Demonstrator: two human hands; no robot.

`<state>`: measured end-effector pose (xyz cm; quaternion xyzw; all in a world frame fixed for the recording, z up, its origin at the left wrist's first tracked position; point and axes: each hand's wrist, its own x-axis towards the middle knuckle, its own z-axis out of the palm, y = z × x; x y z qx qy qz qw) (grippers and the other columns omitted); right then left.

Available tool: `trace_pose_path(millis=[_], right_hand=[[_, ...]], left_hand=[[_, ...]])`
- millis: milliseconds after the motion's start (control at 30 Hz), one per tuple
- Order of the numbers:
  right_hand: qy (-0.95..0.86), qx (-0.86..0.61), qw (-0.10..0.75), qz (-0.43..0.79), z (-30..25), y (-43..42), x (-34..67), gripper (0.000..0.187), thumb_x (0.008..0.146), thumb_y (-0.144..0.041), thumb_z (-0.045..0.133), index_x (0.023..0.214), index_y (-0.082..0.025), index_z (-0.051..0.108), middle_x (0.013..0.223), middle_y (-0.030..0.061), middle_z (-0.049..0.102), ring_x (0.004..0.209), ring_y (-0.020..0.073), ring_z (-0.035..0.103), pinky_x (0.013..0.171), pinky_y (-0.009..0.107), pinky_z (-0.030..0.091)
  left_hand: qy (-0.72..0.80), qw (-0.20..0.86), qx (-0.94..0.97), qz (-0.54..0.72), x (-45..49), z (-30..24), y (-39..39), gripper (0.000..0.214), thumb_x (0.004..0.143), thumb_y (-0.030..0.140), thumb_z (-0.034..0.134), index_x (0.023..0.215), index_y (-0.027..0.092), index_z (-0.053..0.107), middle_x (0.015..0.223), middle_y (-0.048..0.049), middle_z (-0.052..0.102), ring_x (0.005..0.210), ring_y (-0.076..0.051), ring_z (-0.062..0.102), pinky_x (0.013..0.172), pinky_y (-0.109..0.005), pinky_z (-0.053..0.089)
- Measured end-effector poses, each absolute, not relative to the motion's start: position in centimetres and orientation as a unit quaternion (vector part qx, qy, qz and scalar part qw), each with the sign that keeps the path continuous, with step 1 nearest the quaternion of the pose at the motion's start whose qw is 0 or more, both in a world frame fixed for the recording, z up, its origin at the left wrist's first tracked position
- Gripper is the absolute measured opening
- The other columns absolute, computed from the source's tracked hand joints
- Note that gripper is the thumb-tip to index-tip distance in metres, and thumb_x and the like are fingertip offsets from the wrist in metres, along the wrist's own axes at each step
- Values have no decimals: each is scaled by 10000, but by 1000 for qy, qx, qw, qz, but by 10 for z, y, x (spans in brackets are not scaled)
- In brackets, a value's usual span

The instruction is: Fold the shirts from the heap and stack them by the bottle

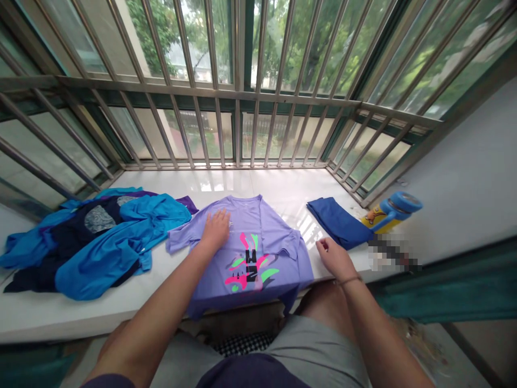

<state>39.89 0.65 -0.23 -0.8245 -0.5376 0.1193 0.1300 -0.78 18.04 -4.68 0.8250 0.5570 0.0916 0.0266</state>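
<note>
A lavender T-shirt with a pink, green and black print lies on the white ledge in front of me. Its right side looks folded inward, with the sleeve lying on top, and its lower hem hangs over the ledge's front edge. Flat on the shirt's upper left part rests my left hand, fingers spread. My right hand hovers just right of the shirt, apart from it, its fingers curled in with nothing visible in them. Beyond that hand is a folded dark blue garment.
Rumpled blue, navy and purple clothes are heaped on the left of the white ledge. A blue and yellow bottle stands at the right, beside a blurred-out item. Metal window bars enclose the back and sides.
</note>
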Motion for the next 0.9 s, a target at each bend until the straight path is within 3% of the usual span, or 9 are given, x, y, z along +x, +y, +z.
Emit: trace_pose_path(millis=[133, 333, 533, 700, 900], right_hand=[[-553, -795, 156, 192, -46, -68, 378, 417, 1052, -497, 529, 786, -239, 721, 834, 92, 798, 783, 246, 732, 727, 312, 455], [-482, -809, 189, 279, -92, -87, 356, 221, 902, -411, 705, 895, -205, 785, 973, 130, 837, 935, 288, 783, 810, 323, 519], [-488, -789, 229, 296, -91, -85, 363, 258, 917, -395, 610, 827, -208, 762, 898, 99, 822, 876, 270, 763, 779, 326, 526], [-475, -784, 261, 302, -91, -89, 363, 177, 853, -331, 630, 830, -217, 763, 938, 105, 837, 901, 268, 780, 827, 322, 559], [-469, -776, 289, 309, -96, -88, 350, 231, 847, -444, 640, 756, -242, 709, 854, 95, 822, 832, 288, 766, 751, 344, 543]], left_hand=[[431, 67, 884, 166, 54, -52, 120, 487, 1076, 256, 458, 1529, 200, 626, 1644, -153, 576, 1521, -307, 534, 1323, -573, 361], [363, 109, 906, 187, 87, -70, 72, 505, 1100, 457, 539, 1533, 206, 604, 1669, -136, 550, 1552, -322, 501, 1340, -602, 333], [363, 124, 904, 188, 84, -71, 74, 465, 1093, 464, 568, 1480, 216, 639, 1624, -130, 600, 1533, -304, 525, 1353, -588, 307], [370, 128, 900, 191, 84, -69, 74, 435, 1084, 466, 586, 1435, 221, 661, 1603, -131, 618, 1517, -312, 539, 1347, -600, 305], [364, 139, 902, 185, 83, -67, 73, 396, 1082, 468, 583, 1369, 218, 694, 1590, -138, 627, 1507, -314, 547, 1345, -611, 293]])
